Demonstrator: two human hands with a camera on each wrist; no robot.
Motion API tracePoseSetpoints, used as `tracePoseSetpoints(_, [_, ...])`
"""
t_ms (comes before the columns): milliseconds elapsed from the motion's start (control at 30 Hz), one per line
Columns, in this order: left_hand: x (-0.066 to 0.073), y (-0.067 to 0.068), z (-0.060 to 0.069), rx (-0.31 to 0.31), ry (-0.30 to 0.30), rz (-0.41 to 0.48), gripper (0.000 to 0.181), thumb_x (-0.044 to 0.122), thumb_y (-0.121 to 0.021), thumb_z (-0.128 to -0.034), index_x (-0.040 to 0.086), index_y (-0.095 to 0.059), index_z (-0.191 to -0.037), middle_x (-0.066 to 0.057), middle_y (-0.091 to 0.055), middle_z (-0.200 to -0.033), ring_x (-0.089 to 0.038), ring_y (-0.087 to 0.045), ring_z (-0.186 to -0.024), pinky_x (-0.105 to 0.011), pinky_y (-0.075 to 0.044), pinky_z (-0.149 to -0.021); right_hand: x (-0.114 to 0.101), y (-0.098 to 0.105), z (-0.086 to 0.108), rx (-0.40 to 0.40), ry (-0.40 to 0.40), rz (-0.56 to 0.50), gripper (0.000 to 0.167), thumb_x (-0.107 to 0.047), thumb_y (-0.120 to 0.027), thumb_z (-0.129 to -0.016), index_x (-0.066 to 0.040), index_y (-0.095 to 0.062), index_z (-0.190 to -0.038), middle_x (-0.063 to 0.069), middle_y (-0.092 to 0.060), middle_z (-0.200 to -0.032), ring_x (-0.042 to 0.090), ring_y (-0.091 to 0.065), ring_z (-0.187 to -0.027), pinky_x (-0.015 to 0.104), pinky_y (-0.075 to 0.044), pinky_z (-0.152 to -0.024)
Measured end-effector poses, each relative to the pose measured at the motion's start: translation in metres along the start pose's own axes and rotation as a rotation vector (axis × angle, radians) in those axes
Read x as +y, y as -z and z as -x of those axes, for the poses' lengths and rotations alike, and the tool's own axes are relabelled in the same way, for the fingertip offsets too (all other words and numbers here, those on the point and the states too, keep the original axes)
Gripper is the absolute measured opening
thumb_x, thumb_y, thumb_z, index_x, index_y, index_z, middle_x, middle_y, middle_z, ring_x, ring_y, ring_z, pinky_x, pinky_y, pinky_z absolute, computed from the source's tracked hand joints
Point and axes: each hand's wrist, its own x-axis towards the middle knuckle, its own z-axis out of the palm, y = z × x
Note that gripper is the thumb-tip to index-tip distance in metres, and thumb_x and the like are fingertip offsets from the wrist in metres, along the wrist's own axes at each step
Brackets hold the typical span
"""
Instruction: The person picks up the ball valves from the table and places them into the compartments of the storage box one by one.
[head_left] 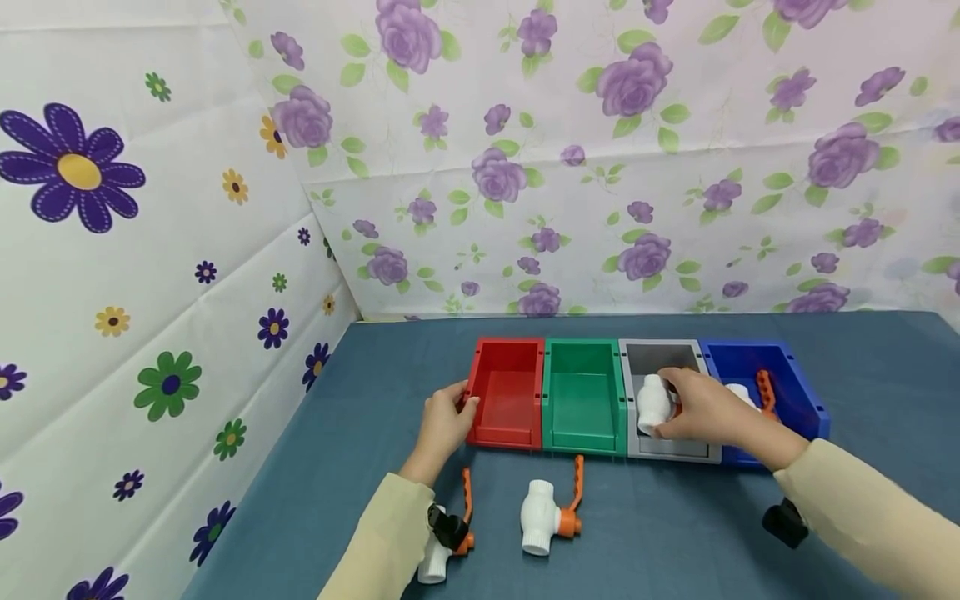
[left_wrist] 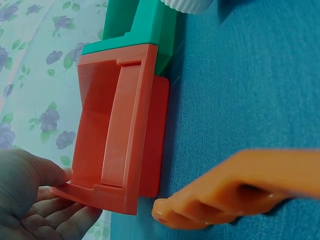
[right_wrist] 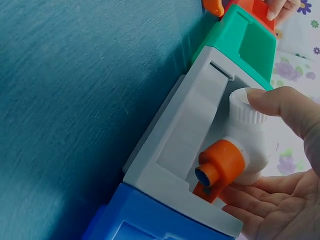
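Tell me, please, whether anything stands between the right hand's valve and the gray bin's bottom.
Nothing visible does: the right hand holds the valve at the opening of the gray bin, and nothing else shows inside, though hand and valve hide part of it.

The right hand [right_wrist: 295, 192] grips a white valve [right_wrist: 254, 145] — partly inside the gray bin [right_wrist: 187, 131].
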Motion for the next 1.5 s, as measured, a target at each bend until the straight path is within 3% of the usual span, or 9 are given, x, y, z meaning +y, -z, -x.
tracePoseSetpoints(333, [0.001,0.001,0.001,0.004,0.005,-0.007,0.035,0.007,-0.061,-0.0913,-0.007,-0.059,-0.123,-0.022,-0.067,-0.111,-0.028,-0.066,-0.086,-0.041,-0.057,-0.076,-0.001,0.0,-0.004,-0.023,-0.024,-0.041,0.076,-0.024,-0.084,-0.066,0.015,-0.049,-0.12,0.021,-0.063,-0.102,0.022,-0.055,-0.078,0.04,-0.054,-0.07])
tracePoseSetpoints(767, [0.0,-0.001,0.001,0.018,-0.007,-0.009,0.033,0.007,-0.061,-0.091,-0.008,-0.061,-0.121,-0.022,-0.067,-0.109,-0.027,-0.066,-0.085,-0.041,-0.058,-0.076,0.001,-0.005,-0.011,-0.04,-0.052,-0.002,0.079,-0.024,-0.085,-0.064,0.017,-0.048,-0.121,0.028,-0.061,-0.108,0.026,-0.058,-0.082,0.048,-0.054,-0.076])
tracePoseSetpoints(1500, [-0.004,-0.002,0.0,0.014,-0.008,-0.009,0.036,0.007,-0.062,-0.091,-0.009,-0.059,-0.123,-0.023,-0.067,-0.112,-0.029,-0.067,-0.091,-0.04,-0.057,-0.077,0.003,-0.008,-0.021,-0.027,-0.062,0.043,0.079,-0.022,-0.085,-0.062,0.019,-0.048,-0.12,0.026,-0.062,-0.103,0.028,-0.059,-0.082,0.047,-0.053,-0.074])
